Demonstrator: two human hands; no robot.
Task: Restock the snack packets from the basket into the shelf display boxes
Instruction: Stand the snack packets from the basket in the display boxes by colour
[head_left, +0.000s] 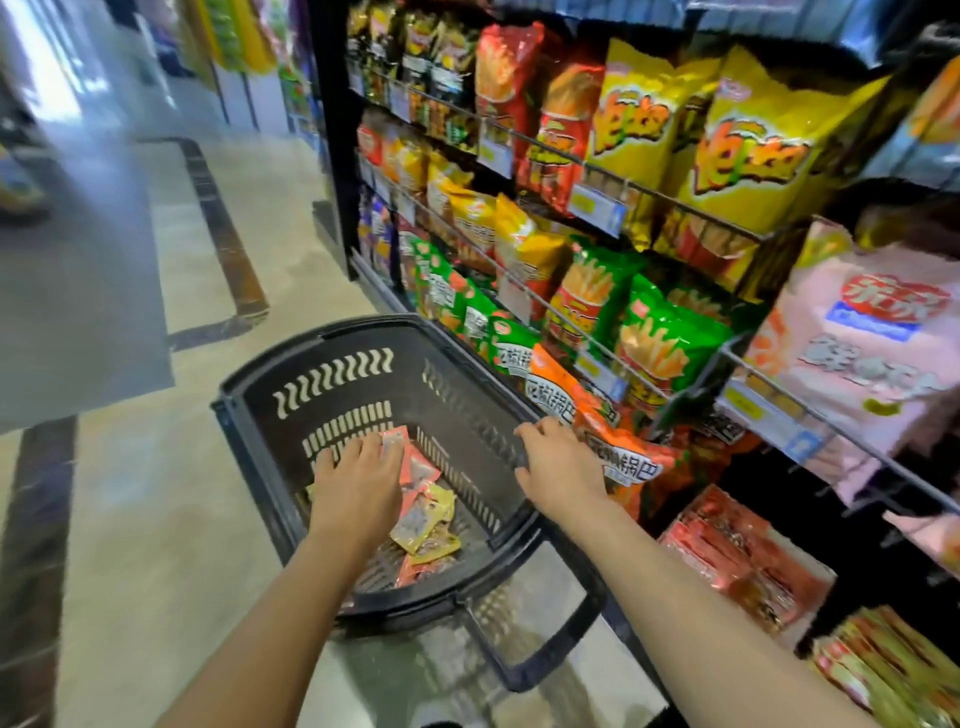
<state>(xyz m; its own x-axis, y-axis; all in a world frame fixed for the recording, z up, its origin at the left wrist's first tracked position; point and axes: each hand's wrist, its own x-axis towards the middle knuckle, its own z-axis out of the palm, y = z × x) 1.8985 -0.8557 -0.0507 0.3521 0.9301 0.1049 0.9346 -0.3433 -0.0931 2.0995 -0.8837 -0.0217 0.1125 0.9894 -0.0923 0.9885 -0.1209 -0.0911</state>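
Her left hand (358, 480) reaches down into the black slotted plastic basket (332, 374) on the floor, fingers spread flat over the small pink and yellow foil snack packets (428, 514) heaped at its bottom, not yet closed on any. The right hand (558, 465) curls over the basket's near-shelf rim, steadying it. Best, I'd say, to gather a same-coloured handful, then carry it to the red cardboard display boxes (727, 551) low on the right.

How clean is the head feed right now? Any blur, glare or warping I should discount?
Head view: wide-angle warping bows the black snack shelving and floor lines; the left aisle is smeared, with window glare at top left; the black plastic basket, the small pink and yellow snack packets, the left hand and the right hand read fairly sharp; packet print is illegible.
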